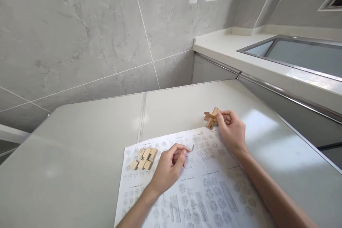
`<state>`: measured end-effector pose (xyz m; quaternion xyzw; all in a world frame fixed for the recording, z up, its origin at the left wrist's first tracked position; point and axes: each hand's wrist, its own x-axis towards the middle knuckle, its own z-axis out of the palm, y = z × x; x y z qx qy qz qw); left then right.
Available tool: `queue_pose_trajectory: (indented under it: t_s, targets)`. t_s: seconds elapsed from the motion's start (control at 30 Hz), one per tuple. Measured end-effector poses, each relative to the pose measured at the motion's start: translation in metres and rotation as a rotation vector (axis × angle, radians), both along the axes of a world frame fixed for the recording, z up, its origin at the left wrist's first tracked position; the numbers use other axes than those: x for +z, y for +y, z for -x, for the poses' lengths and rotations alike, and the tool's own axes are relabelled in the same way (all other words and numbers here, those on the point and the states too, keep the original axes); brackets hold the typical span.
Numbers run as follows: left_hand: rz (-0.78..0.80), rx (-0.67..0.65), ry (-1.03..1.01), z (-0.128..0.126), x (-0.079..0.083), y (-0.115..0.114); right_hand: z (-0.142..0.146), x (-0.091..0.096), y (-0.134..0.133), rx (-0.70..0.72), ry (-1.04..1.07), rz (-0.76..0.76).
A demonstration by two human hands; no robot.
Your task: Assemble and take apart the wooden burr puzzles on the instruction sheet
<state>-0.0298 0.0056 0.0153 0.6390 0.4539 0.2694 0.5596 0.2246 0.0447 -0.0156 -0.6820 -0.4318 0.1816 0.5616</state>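
Note:
My right hand [232, 128] pinches a small wooden interlocking puzzle [211, 124] between thumb and fingers, at the far edge of a printed sheet [149, 205]. Its brown pieces cross one another, and one bears a dark mark. On the sheet rests my left hand [171, 165], index finger stretched toward a small dark mark on the paper, the other fingers loosely curled and nothing visible in them. To its left, a cluster of lighter wooden blocks [145, 154] lies on the sheet. Rows of small drawings cover the paper, too faint to read.
Beneath the sheet is a glossy white table [88, 149] with a seam [142, 114] across its top. A grey tiled wall [80, 35] stands behind. At right runs a higher white counter [219, 44] with a metal-framed sink [294, 51].

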Motion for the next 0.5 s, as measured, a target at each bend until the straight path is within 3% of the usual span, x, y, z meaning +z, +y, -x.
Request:
queue_pose_trajectory:
  t_s: [0.5]
  targets:
    - [-0.005,-0.019,0.003,0.0001,-0.0044,-0.0015,0.0004,0.0000,-0.0030,-0.056,-0.125,-0.028]
